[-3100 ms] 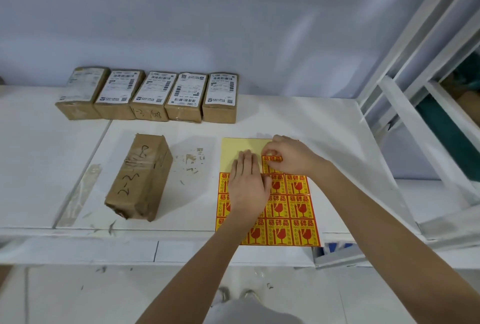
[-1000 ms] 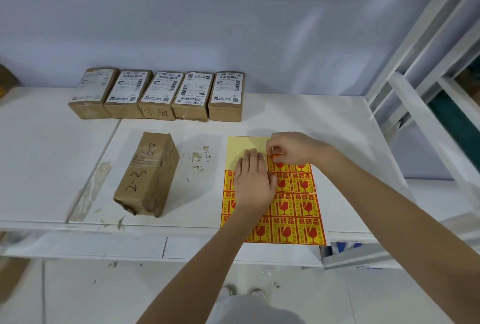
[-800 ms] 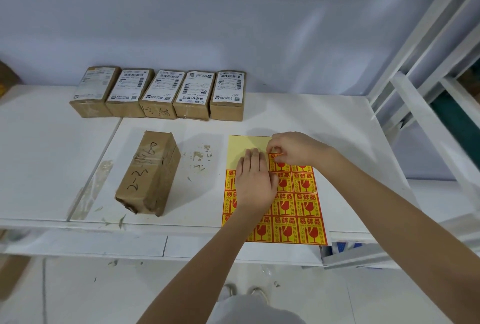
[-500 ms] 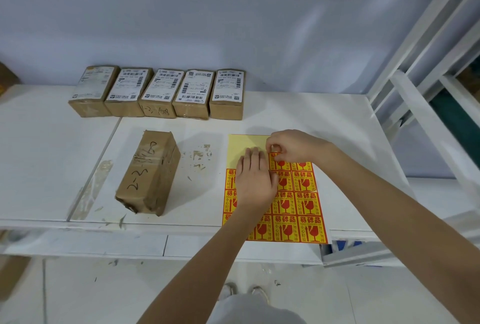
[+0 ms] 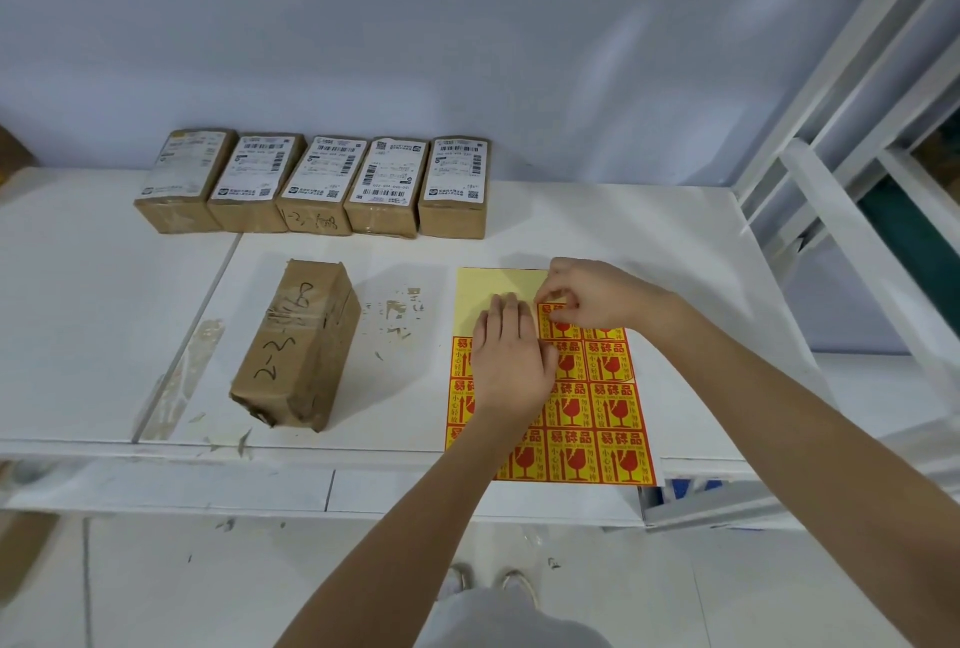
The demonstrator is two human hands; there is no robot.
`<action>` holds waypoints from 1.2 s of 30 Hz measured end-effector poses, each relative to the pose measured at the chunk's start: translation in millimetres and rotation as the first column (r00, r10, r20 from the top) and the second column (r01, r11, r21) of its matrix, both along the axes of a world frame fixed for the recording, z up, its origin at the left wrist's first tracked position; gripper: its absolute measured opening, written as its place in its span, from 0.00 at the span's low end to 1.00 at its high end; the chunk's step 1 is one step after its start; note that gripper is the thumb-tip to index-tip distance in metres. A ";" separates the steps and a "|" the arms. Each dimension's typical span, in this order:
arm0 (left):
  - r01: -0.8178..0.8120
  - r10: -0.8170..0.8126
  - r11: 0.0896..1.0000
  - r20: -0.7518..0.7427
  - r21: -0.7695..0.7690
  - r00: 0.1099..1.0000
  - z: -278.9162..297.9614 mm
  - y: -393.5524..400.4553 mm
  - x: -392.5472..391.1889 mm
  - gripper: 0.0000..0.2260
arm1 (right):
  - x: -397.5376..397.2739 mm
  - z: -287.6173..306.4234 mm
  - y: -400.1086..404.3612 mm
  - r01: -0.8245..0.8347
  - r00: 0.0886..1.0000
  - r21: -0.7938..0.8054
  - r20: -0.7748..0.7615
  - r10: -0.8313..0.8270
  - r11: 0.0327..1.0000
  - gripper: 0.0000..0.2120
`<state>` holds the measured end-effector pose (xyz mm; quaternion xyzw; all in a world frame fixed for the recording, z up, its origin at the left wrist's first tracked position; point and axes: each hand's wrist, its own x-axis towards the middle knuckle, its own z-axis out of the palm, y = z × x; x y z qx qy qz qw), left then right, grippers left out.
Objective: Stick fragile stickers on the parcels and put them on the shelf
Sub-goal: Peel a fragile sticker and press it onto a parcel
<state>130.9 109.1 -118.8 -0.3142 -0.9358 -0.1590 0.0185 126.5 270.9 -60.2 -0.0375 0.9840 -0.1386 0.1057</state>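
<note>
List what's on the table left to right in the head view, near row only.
Taped brown parcel → left hand flat on the sticker sheet → right hand picking at a sticker → white shelf frame.

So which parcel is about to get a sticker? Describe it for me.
On the white table, left of the yellow sticker sheet, one brown parcel lies alone. Unlike the five parcels along the wall, it has no printed label, only handwritten marks and tape.

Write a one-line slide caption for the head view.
Left hand flat on the sticker sheet, right hand picking at a fragile sticker.
</note>
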 end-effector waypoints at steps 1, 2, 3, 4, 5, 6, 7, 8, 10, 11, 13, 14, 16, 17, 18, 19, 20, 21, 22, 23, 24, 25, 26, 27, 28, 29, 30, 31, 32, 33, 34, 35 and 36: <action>0.000 0.000 1.000 0.002 -0.003 1.000 -0.3 0.0 -0.2 0.29 | 0.8 -0.7 0.7 -0.002 1.000 -0.001 -0.008 0.002 1.000 0.14; -0.001 0.001 1.000 0.006 -0.008 1.000 -0.3 0.1 -0.3 0.29 | 1.8 -1.1 1.2 -0.002 1.000 -0.002 -0.015 0.002 1.000 0.13; -0.003 0.003 1.000 0.006 -0.011 1.000 -0.1 0.0 -0.6 0.28 | 2.5 -1.6 1.7 0.000 1.000 -0.004 -0.024 0.000 1.000 0.12; -0.006 0.006 1.000 0.006 -0.011 1.000 0.0 -0.3 -0.9 0.28 | 3.2 -2.3 1.9 0.002 0.999 -0.008 -0.041 -0.002 1.000 0.11; -0.008 0.008 1.000 0.007 -0.010 1.000 0.0 -0.5 -1.2 0.28 | 3.8 -3.2 2.0 0.004 0.998 -0.014 -0.069 -0.005 1.000 0.09; -0.006 0.006 1.000 0.008 -0.010 1.000 0.2 -0.7 -1.1 0.28 | 4.6 -4.1 2.0 0.004 0.994 -0.020 -0.105 -0.007 1.000 0.07; -0.001 0.001 1.000 0.007 -0.009 1.000 0.2 -0.6 -0.9 0.29 | 5.4 -5.1 2.2 0.000 0.990 -0.017 -0.144 -0.002 1.000 0.06; 0.003 -0.003 1.000 0.006 -0.008 1.000 0.2 -0.5 -0.5 0.29 | 6.5 -5.9 2.3 -0.011 0.983 0.000 -0.181 0.011 1.000 0.05; 0.005 -0.005 1.000 0.008 -0.012 1.000 0.0 0.2 0.4 0.29 | 10.2 -7.7 2.6 -0.046 0.966 0.054 -0.252 0.058 0.997 0.04; 0.003 -0.003 1.000 0.005 -0.014 1.000 -0.1 0.3 0.3 0.29 | 12.9 -8.3 2.9 -0.064 0.951 0.079 -0.296 0.085 0.995 0.03; -0.001 0.001 1.000 -0.009 -0.011 1.000 0.4 -0.2 0.3 0.30 | 20.6 -8.1 3.8 -0.103 0.915 0.112 -0.379 0.138 0.988 0.02; 0.006 -0.006 1.000 -0.008 -0.015 1.000 0.7 -0.6 0.3 0.31 | 25.1 -8.1 4.6 -0.122 0.898 0.126 -0.409 0.163 0.985 0.03; 0.026 -0.026 0.999 0.009 -0.031 1.000 1.1 -1.0 0.2 0.34 | 34.2 -8.9 6.1 -0.138 0.866 0.153 -0.460 0.194 0.978 0.03; 0.031 -0.030 0.999 0.016 -0.035 0.999 1.0 -1.2 0.3 0.34 | 39.3 -10.1 7.0 -0.133 0.852 0.162 -0.486 0.197 0.978 0.02; 0.032 -0.031 0.999 0.019 -0.038 0.999 1.2 -1.4 0.4 0.35 | 44.5 -12.0 7.6 -0.119 0.836 0.171 -0.514 0.192 0.978 0.03; 0.031 -0.030 0.999 0.019 -0.039 0.999 1.1 -1.4 0.3 0.35 | 49.9 -14.4 8.1 -0.099 0.820 0.183 -0.541 0.184 0.978 0.06; 0.028 -0.028 0.999 0.017 -0.037 0.999 0.9 -1.4 0.2 0.34 | 55.6 -17.5 8.2 -0.081 0.807 0.190 -0.564 0.176 0.978 0.09; 0.024 -0.024 0.999 0.014 -0.034 1.000 0.9 -1.3 0.2 0.34 | 61.3 -21.0 7.7 -0.065 0.799 0.181 -0.580 0.160 0.981 0.10; 0.018 -0.018 0.999 0.009 -0.034 1.000 1.0 -1.3 0.3 0.33 | 66.9 -24.8 6.7 -0.050 0.793 0.151 -0.594 0.131 0.987 0.10; 0.010 -0.010 0.999 0.001 -0.031 1.000 1.4 -1.4 0.4 0.32 | 72.1 -28.2 5.1 -0.027 0.793 0.096 -0.605 0.080 0.995 0.10; 0.004 -0.004 1.000 -0.010 -0.023 1.000 1.6 -1.6 0.3 0.31 | 76.6 -31.4 3.4 0.006 0.791 0.017 -0.612 0.006 1.000 0.10; 0.003 -0.003 1.000 -0.015 -0.017 1.000 2.0 -1.6 0.4 0.31 | 80.2 -34.2 2.1 0.048 0.788 -0.072 -0.610 -0.082 0.996 0.09; 0.005 -0.005 1.000 -0.013 -0.015 1.000 2.5 -1.4 0.5 0.31 | 83.1 -37.4 1.5 0.091 0.779 -0.158 -0.604 -0.169 0.983 0.08; 0.006 -0.006 1.000 -0.012 -0.012 1.000 2.6 -1.2 0.8 0.32 | 85.4 -40.2 1.4 0.126 0.770 -0.233 -0.590 -0.244 0.964 0.06; 0.005 -0.005 1.000 -0.013 -0.011 1.000 3.1 -1.1 1.0 0.32 | 87.2 -42.8 1.8 0.145 0.765 -0.303 -0.569 -0.301 0.942 0.06; 0.003 -0.003 1.000 -0.018 -0.014 1.000 3.6 -1.2 1.3 0.32 | 88.9 -44.3 2.5 0.150 0.767 -0.372 -0.541 -0.345 0.916 0.06; 0.003 -0.004 1.000 -0.018 -0.021 1.000 3.6 -1.5 1.4 0.30 | 90.4 -45.2 3.5 0.148 0.772 -0.435 -0.511 -0.379 0.888 0.07; 0.010 -0.010 0.999 -0.009 -0.031 1.000 3.0 -1.5 1.1 0.28 | 92.0 -44.9 4.3 0.147 0.777 -0.479 -0.485 -0.401 0.865 0.07; 0.020 -0.020 0.999 0.002 -0.038 1.000 1.6 -1.2 0.5 0.27 | 93.9 -44.5 5.1 0.149 0.780 -0.502 -0.470 -0.414 0.852 0.07; 0.028 -0.027 0.999 0.007 -0.042 1.000 0.8 -1.1 0.3 0.26 | 96.0 -43.6 5.6 0.152 0.781 -0.508 -0.464 -0.418 0.848 0.07; 0.030 -0.029 0.999 0.006 -0.045 1.000 0.9 -1.1 0.2 0.25 | 98.0 -42.6 6.3 0.150 0.780 -0.509 -0.466 -0.418 0.848 0.08; 0.028 -0.028 0.998 0.003 -0.047 1.000 1.3 -1.2 0.1 0.25 | 99.9 -41.3 6.9 0.145 0.780 -0.507 -0.469 -0.413 0.850 0.08; 0.027 -0.027 0.998 0.001 -0.049 1.000 1.4 -1.4 0.1 0.25 | 101.6 -40.2 7.7 0.137 0.782 -0.506 -0.473 -0.407 0.851 0.08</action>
